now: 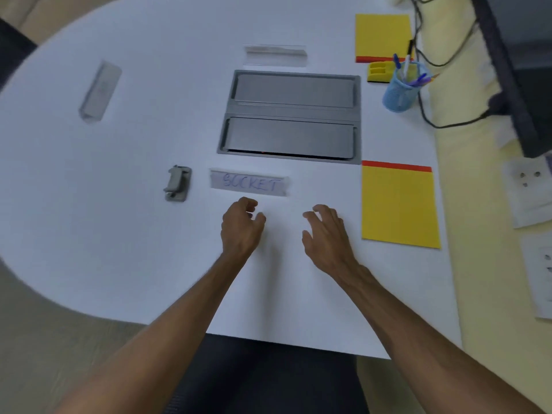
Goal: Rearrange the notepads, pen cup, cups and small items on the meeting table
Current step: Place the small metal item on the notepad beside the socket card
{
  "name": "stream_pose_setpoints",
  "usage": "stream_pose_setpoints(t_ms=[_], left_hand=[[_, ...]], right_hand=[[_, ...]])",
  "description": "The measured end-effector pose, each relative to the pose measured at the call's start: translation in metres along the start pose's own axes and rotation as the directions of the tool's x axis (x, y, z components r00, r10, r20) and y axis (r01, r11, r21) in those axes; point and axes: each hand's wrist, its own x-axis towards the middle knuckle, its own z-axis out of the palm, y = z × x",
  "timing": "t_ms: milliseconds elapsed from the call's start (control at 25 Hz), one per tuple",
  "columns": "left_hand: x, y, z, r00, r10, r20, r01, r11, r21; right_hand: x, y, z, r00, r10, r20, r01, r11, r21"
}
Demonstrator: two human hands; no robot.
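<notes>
Left hand [241, 227] and right hand [324, 234] over the near table [119, 234] — each grip loosely open, empty. Right: near notepad [400, 204]; far right — far notepad [382, 35], pen cup [400, 91].

Both bare arms reach forward, side by side. The left hand [241, 227] has its fingers curled in loosely, holding nothing. The right hand [326, 234] is open, fingers spread and bent, palm down. Both look a bit blurry.

white oval table [89, 204] | pale yellow wall [478, 279] with sockets [530, 186] | black cables [430, 55] | tan floor [35, 324]
</notes>
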Motion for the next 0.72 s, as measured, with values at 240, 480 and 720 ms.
stream_pose_setpoints(t_ms=[240,480,720], left_hand=[[0.034,-0.075,-0.07,0.971,-0.048,-0.236,0.052,0.999,0.014],[0.074,-0.116,-0.089,0.968,-0.049,-0.248,0.081,0.989,0.123],[0.107,-0.121,-0.078,0.985,-0.03,-0.173,0.047,0.994,0.095]], right_hand=[[0.04,-0.078,0.056,0.962,-0.242,0.129,0.239,0.97,0.033],[0.072,-0.094,0.105,0.92,-0.327,0.218,0.364,0.917,-0.163],[0.074,-0.085,0.131,0.927,-0.361,0.105,0.375,0.863,-0.338]])
